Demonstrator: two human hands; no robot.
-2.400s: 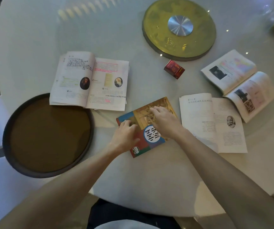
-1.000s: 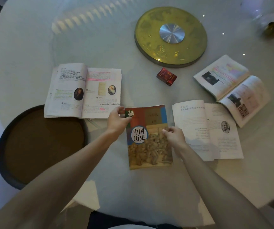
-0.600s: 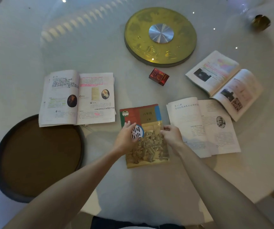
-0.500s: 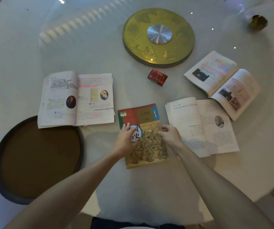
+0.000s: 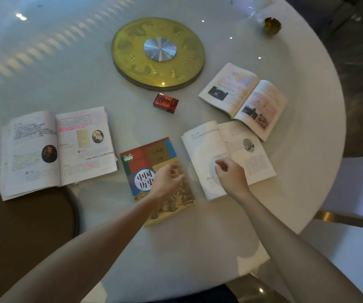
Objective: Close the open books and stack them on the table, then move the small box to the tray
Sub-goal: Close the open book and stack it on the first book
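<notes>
A closed book with a colourful cover point(image 5: 145, 162) lies flat at the table's near middle. My left hand point(image 5: 167, 180) hovers over its right part, fingers loosely curled and holding nothing. My right hand point(image 5: 230, 174) is above the left page of an open book point(image 5: 228, 156) just to the right, fingers curled, empty. A second open book point(image 5: 244, 99) lies at the far right, and a third open book point(image 5: 56, 149) at the left. The small red box point(image 5: 165, 103) stands beyond the closed book. The dark round tray point(image 5: 23, 226) sits at the near left.
A round gold turntable disc point(image 5: 132, 62) with a silver hub lies at the table's centre. A small brass cup point(image 5: 272, 25) stands at the far right edge. The white round table point(image 5: 66, 62) ends close on the right, with a chair seat point(image 5: 359, 184) beyond.
Both hands have let go of the closed book, which now lies still on the table. My right hand has shifted right over the neighbouring open book; my left hand has lifted slightly.
</notes>
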